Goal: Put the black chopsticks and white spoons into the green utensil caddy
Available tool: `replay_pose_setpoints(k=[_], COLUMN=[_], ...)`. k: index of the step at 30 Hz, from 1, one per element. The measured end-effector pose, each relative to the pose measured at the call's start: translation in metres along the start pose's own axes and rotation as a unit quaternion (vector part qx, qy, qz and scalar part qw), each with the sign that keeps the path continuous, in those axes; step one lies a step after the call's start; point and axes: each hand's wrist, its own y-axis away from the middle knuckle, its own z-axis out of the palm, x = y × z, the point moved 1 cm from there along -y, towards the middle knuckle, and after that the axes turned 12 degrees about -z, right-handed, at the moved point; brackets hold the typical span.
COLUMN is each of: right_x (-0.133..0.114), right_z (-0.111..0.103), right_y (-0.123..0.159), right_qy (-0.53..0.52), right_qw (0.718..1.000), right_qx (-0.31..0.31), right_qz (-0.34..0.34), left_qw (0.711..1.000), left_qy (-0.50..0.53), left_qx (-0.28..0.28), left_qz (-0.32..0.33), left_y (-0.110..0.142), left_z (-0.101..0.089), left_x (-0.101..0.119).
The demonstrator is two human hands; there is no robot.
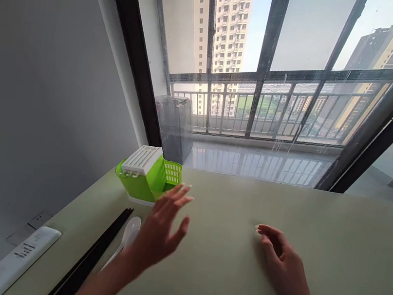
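Note:
My left hand [162, 226] is raised over the left part of the table, fingers spread and holding nothing. Its fingertips overlap the front right edge of a bright green plastic utensil caddy [135, 187]; whether they touch it I cannot tell. A white slotted piece [143, 159] tops the caddy, and its right side has a lattice basket section. Partly behind my left wrist lie a white spoon [131, 229] and a bundle of dark chopsticks [104, 244]. My right hand [285, 262] rests low at the table's right, fingers curled together towards the thumb, with nothing visible in them.
A white elongated device [19, 259] lies along the table's left edge, near a wall socket [40, 219]. The pale green table [215, 268] reaches to a glass door with a dark frame [137, 50]. Beyond the glass stands a grey covered box [175, 127] on a balcony.

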Motion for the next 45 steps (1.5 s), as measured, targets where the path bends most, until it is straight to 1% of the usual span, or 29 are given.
replay_pose_setpoints(k=[1, 2, 3, 5, 7, 9, 10, 12, 14, 17, 21, 24, 27, 32, 38, 45], right_x=[-0.001, -0.002, -0.003, -0.007, -0.012, -0.015, -0.017, -0.018, -0.017, -0.014, -0.011, -0.009, -0.007, -0.006, -0.010, -0.012], right_z=[0.000, -0.001, -0.001, -0.001, 0.000, 0.000, 0.000, 0.000, -0.001, -0.001, -0.002, -0.003, -0.006, -0.007, -0.008, -0.009], right_y=[0.001, 0.002, 0.003, 0.006, 0.008, 0.010, 0.011, 0.012, 0.014, 0.017, 0.020, 0.021, 0.022, 0.022, 0.022, 0.023], right_qy=[-0.006, -0.012, -0.018, -0.018, 0.000, 0.023, 0.033, 0.045, 0.050, 0.054, 0.073, 0.093, 0.106, 0.127, 0.126, 0.121], right_qw=[1.000, 0.999, 0.998, 0.996, 0.994, 0.992, 0.991, 0.989, 0.988, 0.986, 0.980, 0.972, 0.964, 0.959, 0.962, 0.964], right_qx=[-0.015, -0.030, -0.045, -0.073, -0.100, -0.114, -0.117, -0.119, -0.122, -0.129, -0.138, -0.157, -0.178, -0.187, -0.190, -0.193], right_qz=[-0.011, -0.023, -0.033, -0.043, -0.048, -0.055, -0.060, -0.070, -0.075, -0.089, -0.123, -0.146, -0.164, -0.169, -0.153, -0.140], left_qw=[0.998, 0.993, 0.985, 0.958, 0.923, 0.891, 0.878, 0.863, 0.855, 0.852, 0.849, 0.843, 0.846, 0.859, 0.864, 0.863], left_qy=[0.037, 0.073, 0.117, 0.214, 0.285, 0.324, 0.336, 0.357, 0.374, 0.377, 0.381, 0.388, 0.378, 0.348, 0.336, 0.332], left_qx=[-0.045, -0.090, -0.123, -0.172, -0.204, -0.230, -0.239, -0.246, -0.246, -0.253, -0.265, -0.268, -0.276, -0.285, -0.286, -0.288], left_qz=[0.002, -0.006, -0.022, -0.083, -0.157, -0.221, -0.242, -0.260, -0.261, -0.258, -0.254, -0.258, -0.256, -0.247, -0.241, -0.249], left_y=[0.009, 0.018, 0.025, 0.035, 0.039, 0.040, 0.040, 0.040, 0.041, 0.043, 0.044, 0.043, 0.043, 0.044, 0.044, 0.042], left_z=[0.014, 0.028, 0.041, 0.064, 0.079, 0.088, 0.090, 0.090, 0.088, 0.085, 0.085, 0.084, 0.082, 0.080, 0.081, 0.079], left_x=[0.016, 0.031, 0.043, 0.060, 0.067, 0.067, 0.065, 0.063, 0.062, 0.063, 0.064, 0.065, 0.066, 0.066, 0.067, 0.068])
